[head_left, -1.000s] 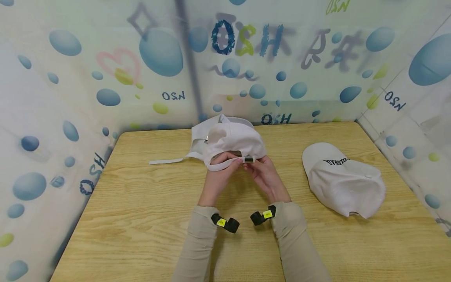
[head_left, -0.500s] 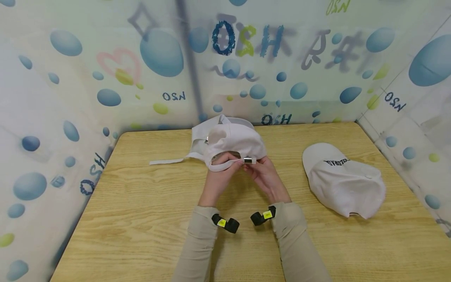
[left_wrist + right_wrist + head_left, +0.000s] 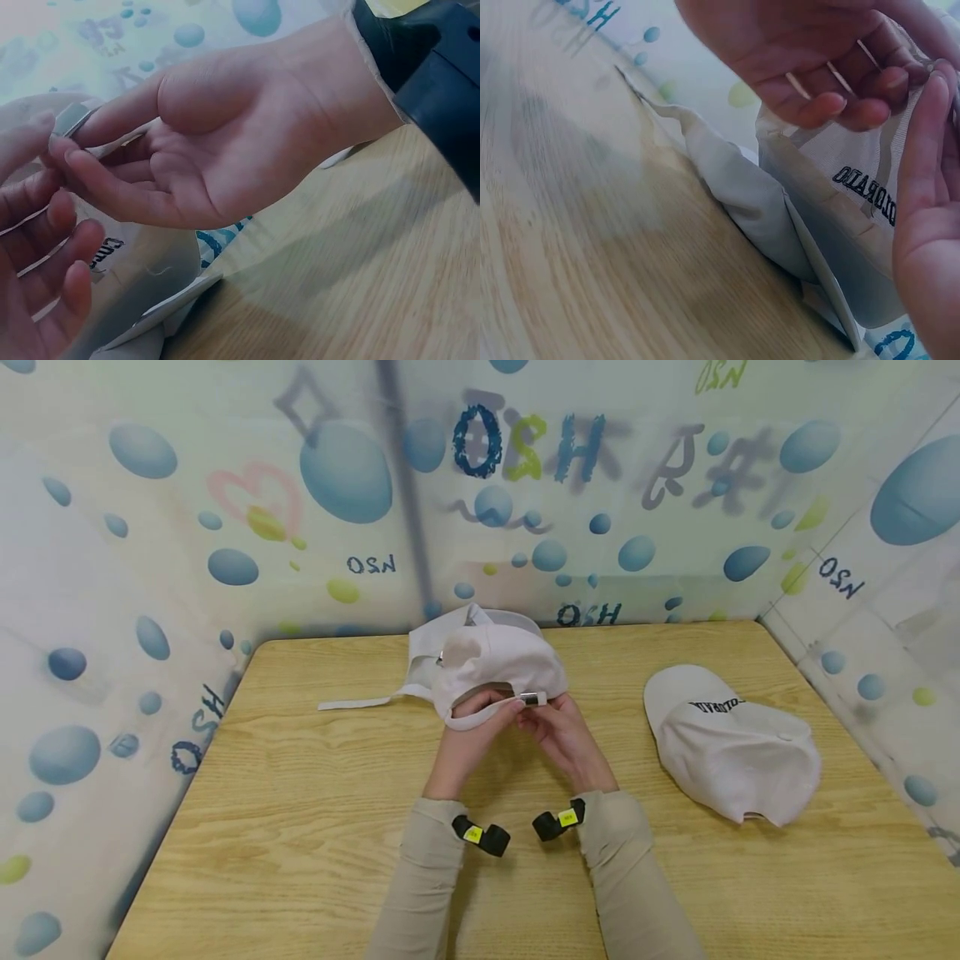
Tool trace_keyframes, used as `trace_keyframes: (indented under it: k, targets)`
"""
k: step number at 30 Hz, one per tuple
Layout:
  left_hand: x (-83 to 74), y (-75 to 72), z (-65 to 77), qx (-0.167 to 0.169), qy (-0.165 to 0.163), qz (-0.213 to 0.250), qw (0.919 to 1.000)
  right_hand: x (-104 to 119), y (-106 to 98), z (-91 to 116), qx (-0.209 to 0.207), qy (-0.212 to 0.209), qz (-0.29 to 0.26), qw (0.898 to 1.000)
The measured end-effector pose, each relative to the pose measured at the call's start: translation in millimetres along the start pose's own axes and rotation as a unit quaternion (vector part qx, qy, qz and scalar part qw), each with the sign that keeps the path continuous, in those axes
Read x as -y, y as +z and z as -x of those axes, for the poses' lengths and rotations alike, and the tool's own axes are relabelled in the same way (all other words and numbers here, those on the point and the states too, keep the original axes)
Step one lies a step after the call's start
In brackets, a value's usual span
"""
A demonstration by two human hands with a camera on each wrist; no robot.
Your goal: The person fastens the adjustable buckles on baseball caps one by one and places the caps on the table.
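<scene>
A white baseball cap point(image 3: 521, 660) is held at the middle of the table, its rear opening toward me. My left hand point(image 3: 467, 747) pinches its back strap point(image 3: 476, 718), with fingers reaching through the strap's loop. My right hand point(image 3: 567, 739) pinches the strap end by a shiny metal buckle point(image 3: 531, 699). In the left wrist view, the right hand point(image 3: 217, 142) and left hand point(image 3: 34, 255) meet fingertip to fingertip. The right wrist view shows the left hand point(image 3: 802, 67) above the cap, the right hand point(image 3: 934, 210) at the edge, and dark lettering point(image 3: 862, 191) on white fabric.
Behind the held cap lies another white cap point(image 3: 429, 635), its loose strap point(image 3: 352, 702) stretching left over the wooden table point(image 3: 300, 827). A third white cap point(image 3: 738, 743) with dark lettering rests at the right. A printed wall point(image 3: 525, 552) stands at the table's back edge.
The left thumb and the strap loop have shifted slightly right, and the buckle has tilted a little. Both hands keep their grip; the other caps have not moved.
</scene>
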State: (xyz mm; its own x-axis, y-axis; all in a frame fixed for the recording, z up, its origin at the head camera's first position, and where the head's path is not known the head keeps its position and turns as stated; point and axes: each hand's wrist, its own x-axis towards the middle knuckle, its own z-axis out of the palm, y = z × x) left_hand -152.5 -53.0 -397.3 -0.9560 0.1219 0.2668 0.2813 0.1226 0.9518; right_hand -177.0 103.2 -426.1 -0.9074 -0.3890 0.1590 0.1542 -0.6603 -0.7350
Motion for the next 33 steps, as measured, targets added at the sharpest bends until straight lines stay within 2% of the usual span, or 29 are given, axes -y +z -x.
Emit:
trace_keyframes:
  k: [2,5,10,14,21,23,33]
  targets:
    - [6.2,0.9,-1.0,0.007,-0.006,0.008,0.9999,0.2,-0.4,0.3,0.004,-0.001,-0.01,1.0]
    - [6.6,-0.1,-1.5,0.025,-0.019,0.028,0.9991,0.6,-1.2,0.3,0.012,-0.002,-0.037,0.999]
    - [-12.2,-3.7,1.9,0.041,-0.031,0.058,0.997,1.7,-2.4,0.4,0.023,-0.005,-0.072,0.997]
    - [-17.5,-4.3,3.5,0.022,-0.035,0.072,0.9966,2.2,-2.1,0.5,0.027,-0.003,-0.07,0.997]
    - [2.1,-3.8,-1.2,-0.015,-0.042,0.063,0.997,1.7,-2.8,0.0,0.032,-0.001,-0.056,0.998]
    - [2.8,-3.7,-1.3,-0.023,-0.042,0.055,0.9973,1.8,-2.7,0.1,0.03,0.0,-0.052,0.998]
    - [-20.5,-4.2,4.6,-0.044,-0.03,0.009,0.9985,2.5,-2.7,0.9,0.002,0.015,-0.032,0.999]
